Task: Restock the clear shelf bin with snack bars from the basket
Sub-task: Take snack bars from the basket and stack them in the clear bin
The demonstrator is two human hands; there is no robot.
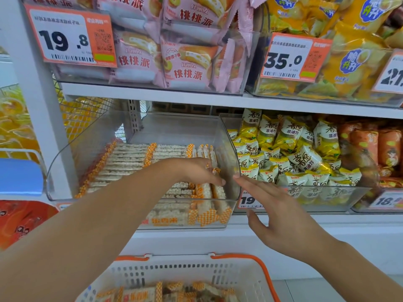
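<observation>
Snack bars [130, 162] in orange-checked wrappers already lie in rows across the floor of the clear shelf bin [236, 162], which sits on the lower shelf, and more of them wait in the white basket [250, 280] with orange handles below you. Your left hand [196, 171] is reaching over the bin's front wall into its right end, fingers bent down among the bars [214, 158] stood on edge there; whether your grip is closed on one or only nudging it into line I cannot tell. Your right hand [281, 210] is outside the bin, fingers straight and holding nothing, its fingertips [237, 178] at the bin's front right corner, seemingly steadying it.

From here, the main risk looks to be those upright bars. They lean against the right wall with little to brace them, so pulling your left hand out carelessly could tip them over onto the flat rows and spoil the stacking. The bin also juts forward past the shelf edge; pressing down inside it without your right hand holding the corner could rock or slide it. The neighbouring bin of yellow packets [305, 158] stands just beside, so a shove to the right would knock into it. Wrappers look slick, so a loose pinch may drop a bar.
</observation>
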